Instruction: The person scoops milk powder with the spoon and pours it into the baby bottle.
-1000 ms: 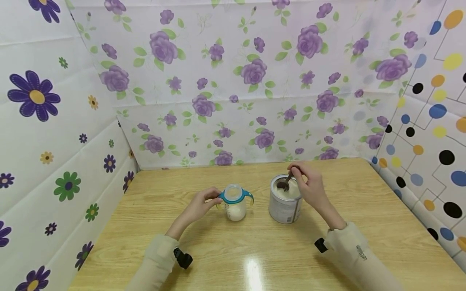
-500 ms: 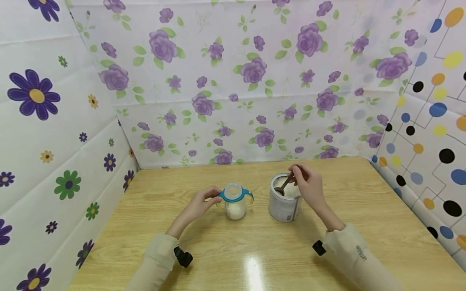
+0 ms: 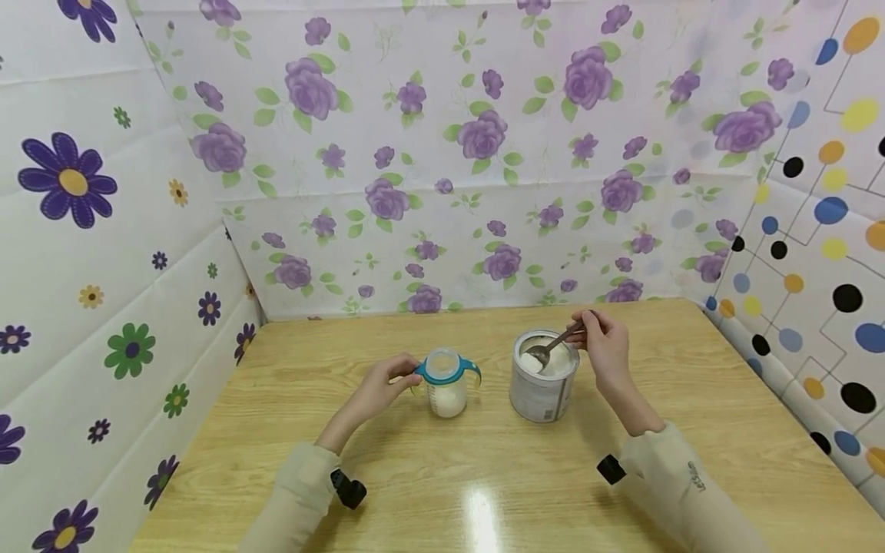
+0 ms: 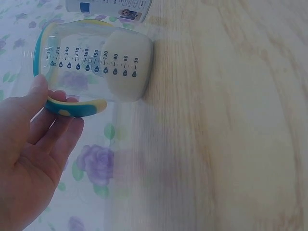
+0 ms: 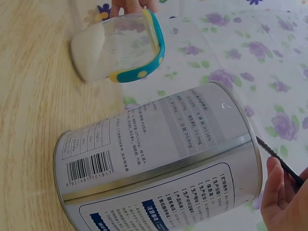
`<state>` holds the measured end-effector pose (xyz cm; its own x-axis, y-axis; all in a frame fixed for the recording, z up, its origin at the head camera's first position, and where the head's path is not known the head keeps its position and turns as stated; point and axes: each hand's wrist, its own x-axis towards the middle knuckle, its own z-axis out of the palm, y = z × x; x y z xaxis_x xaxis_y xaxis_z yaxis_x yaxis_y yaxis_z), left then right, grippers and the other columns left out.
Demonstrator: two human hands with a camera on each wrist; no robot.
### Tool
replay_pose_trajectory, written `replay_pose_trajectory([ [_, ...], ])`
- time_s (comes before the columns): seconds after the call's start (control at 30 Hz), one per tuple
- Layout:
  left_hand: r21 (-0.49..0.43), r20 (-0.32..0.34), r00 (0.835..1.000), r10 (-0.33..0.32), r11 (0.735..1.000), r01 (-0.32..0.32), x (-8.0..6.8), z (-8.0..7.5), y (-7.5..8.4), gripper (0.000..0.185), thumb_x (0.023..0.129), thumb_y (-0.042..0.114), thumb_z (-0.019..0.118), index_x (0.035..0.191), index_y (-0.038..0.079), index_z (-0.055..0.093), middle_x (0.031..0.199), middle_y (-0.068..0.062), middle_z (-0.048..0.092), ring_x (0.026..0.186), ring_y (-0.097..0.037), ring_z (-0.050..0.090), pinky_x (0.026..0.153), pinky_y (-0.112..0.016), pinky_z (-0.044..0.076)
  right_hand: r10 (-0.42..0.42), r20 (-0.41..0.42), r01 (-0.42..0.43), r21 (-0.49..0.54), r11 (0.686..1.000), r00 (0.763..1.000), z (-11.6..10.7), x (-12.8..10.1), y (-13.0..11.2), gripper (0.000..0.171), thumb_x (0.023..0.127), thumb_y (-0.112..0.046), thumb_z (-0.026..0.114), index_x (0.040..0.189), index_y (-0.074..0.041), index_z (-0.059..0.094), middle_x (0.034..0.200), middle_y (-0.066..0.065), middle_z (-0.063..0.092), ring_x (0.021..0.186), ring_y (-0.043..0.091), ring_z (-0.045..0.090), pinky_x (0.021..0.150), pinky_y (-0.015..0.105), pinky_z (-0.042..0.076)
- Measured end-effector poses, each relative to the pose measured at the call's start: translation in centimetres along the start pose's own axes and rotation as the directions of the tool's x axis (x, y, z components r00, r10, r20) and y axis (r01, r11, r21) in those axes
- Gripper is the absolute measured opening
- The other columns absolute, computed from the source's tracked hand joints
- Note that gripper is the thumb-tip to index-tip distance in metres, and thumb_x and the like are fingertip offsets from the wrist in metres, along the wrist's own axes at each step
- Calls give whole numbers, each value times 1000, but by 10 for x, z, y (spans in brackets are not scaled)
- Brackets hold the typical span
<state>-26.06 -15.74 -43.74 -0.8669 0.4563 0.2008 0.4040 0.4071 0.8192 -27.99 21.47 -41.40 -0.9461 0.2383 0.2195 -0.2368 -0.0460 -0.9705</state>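
A clear baby bottle (image 3: 447, 398) with a blue collar and two handles stands upright on the table, white contents in its lower part. My left hand (image 3: 386, 385) pinches its left handle (image 4: 79, 108) between thumb and fingers. To the right stands an open milk powder can (image 3: 538, 401), nearly full of pale powder. My right hand (image 3: 608, 352) holds a dark spoon (image 3: 565, 336) by its handle, beside the can's right rim. The spoon's bowl is tilted over the can mouth near a white heap of powder. In the right wrist view the can wall hides the bowl.
The wooden table (image 3: 387, 476) ends at a flowered cloth wall (image 3: 442, 253) behind. Patterned cloth walls also rise at left and right. A black wrist camera (image 3: 348, 489) sits on the left sleeve, another black camera (image 3: 611, 468) on the right.
My right hand has moved right and slightly down, tilting the spoon flatter. White powder now shows at the spoon's bowl. The left hand and bottle have stayed put.
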Motion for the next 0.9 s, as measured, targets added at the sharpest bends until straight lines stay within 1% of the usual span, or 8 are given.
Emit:
replay_pose_trajectory([
  [0.13,-7,3,1000,-2,1000,2,-1,0,-1,16,96,8,59,110,4,64,106,-17,70,100,-32,67,94,-49,52,95,4,-95,33,995,995,-4,2,-1,24,104,-17,42,94,-5,61,73,-6,66,58,4,63,58,17,55],
  [0.3,-4,-1,1000,-6,1000,6,-1,0,2,16,96,8,59,110,4,64,106,-18,69,101,-32,67,93,-49,52,193,48,-197,95,976,980,-9,6,-2,26,105,-18,40,95,-6,60,75,-5,64,62,4,62,62,17,55],
  [0.43,6,-4,1000,-9,1000,9,-1,-2,4,16,96,9,59,110,5,64,106,-14,70,101,-31,67,94,-48,52,220,85,-230,146,962,972,-12,8,-3,28,105,-18,39,92,-8,61,76,-3,64,63,5,61,63,15,55],
  [0.6,16,1,1000,-5,1000,5,1,-1,-1,16,96,8,59,110,5,65,106,-14,70,100,-30,67,94,-47,52,233,121,-254,208,944,965,-14,8,-3,33,105,-16,40,84,-11,66,74,-3,66,61,5,62,62,15,55],
  [0.73,21,-3,1000,-9,1000,9,4,2,-19,16,96,10,59,111,7,64,107,-14,70,101,-31,67,94,-48,52,257,165,-294,275,915,952,-17,7,-4,34,104,-13,42,81,-10,68,73,0,68,61,7,65,64,17,56],
  [0.83,18,-9,1000,-15,1000,16,7,4,-32,16,96,14,60,111,11,64,107,-12,70,102,-29,67,94,-49,52,276,205,-333,342,878,939,-19,6,-6,33,103,-12,44,81,-8,68,73,3,69,63,9,68,67,19,58],
  [0.9,12,-11,1000,-14,1000,14,7,4,-34,16,96,18,60,111,13,65,107,-10,70,101,-26,67,94,-48,52,285,227,-354,375,857,931,-21,6,-7,32,103,-12,45,82,-7,68,74,4,70,65,11,69,69,20,58],
])
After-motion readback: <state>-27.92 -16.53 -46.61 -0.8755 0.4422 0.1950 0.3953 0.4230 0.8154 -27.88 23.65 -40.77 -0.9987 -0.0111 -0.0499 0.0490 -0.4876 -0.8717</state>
